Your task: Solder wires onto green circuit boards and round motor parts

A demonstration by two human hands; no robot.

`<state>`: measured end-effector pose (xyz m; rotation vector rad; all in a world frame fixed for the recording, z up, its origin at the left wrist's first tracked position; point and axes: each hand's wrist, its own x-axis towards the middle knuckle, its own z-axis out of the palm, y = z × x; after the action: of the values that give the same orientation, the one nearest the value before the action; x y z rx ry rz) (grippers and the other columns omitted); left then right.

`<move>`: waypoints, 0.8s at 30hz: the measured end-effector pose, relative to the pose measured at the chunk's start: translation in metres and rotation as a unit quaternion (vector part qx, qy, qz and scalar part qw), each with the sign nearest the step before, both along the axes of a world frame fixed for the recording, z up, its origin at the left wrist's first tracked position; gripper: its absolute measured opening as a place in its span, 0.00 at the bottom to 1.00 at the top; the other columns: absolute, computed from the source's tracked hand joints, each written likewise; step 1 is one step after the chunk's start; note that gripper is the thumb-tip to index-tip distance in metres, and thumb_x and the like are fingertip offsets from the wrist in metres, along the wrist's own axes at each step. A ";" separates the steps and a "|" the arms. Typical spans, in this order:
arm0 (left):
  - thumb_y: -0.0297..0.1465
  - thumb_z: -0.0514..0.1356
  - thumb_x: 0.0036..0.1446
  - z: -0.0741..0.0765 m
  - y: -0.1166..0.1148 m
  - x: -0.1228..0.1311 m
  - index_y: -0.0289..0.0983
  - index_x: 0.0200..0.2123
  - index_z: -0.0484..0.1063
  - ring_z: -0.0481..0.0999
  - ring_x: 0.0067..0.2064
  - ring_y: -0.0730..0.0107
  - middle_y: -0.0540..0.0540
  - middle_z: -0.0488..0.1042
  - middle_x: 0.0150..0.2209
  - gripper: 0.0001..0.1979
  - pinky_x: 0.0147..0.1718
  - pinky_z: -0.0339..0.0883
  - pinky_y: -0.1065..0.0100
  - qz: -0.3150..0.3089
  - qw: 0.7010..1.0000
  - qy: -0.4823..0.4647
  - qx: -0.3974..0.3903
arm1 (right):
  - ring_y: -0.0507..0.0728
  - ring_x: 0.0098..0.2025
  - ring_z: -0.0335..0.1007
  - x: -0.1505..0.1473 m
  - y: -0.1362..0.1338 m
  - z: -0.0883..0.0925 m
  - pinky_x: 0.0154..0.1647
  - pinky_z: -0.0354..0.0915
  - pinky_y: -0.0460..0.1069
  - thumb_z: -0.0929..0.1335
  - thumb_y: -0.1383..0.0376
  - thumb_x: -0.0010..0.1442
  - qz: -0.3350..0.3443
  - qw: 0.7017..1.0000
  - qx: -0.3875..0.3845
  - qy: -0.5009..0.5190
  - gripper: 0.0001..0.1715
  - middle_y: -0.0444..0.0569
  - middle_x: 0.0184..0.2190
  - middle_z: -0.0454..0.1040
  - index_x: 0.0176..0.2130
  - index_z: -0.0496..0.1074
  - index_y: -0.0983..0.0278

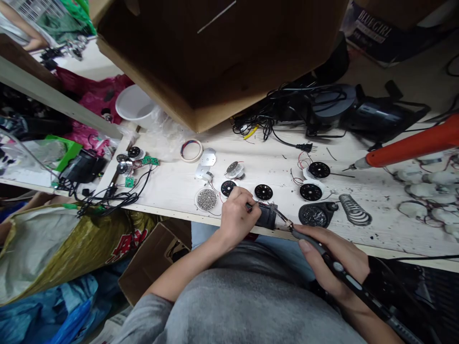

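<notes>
My right hand [333,255] is wrapped around the grey-and-black handle of a soldering iron [324,255]. The iron's tip points left, over a black rectangular block [267,216] near the bench's front edge. Beside that block, my left hand [236,210] is closed in a pinch; a small dark part shows at its fingertips, too hidden to name. Two round black discs with holes, a left one [228,188] and a right one [264,192], lie just beyond the left hand. A dish of small metal pieces [206,199] stands left of it.
An orange-red electric screwdriver [412,143] hangs in from the right. Nearby are a coiled wire stand [355,209], a black tin [315,215] and white motor units [426,191]. A large cardboard box [215,62] overhangs the back. Tape [191,150] and green circuit boards [149,161] lie leftward.
</notes>
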<state>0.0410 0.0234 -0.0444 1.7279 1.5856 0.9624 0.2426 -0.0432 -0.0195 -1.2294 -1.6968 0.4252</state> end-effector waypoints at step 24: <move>0.21 0.63 0.52 -0.002 0.000 -0.001 0.37 0.27 0.70 0.65 0.26 0.79 0.48 0.76 0.39 0.07 0.26 0.64 0.74 -0.008 1.000 0.015 -0.010 | 0.57 0.32 0.82 -0.011 0.028 0.007 0.32 0.79 0.50 0.69 0.72 0.65 0.071 0.997 0.000 -0.025 0.17 0.46 0.36 0.84 0.51 0.77 0.55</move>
<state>0.0405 0.0237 -0.0460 1.7466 1.5913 0.9142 0.2312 -0.0156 -0.0124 -1.1315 -1.8345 0.4822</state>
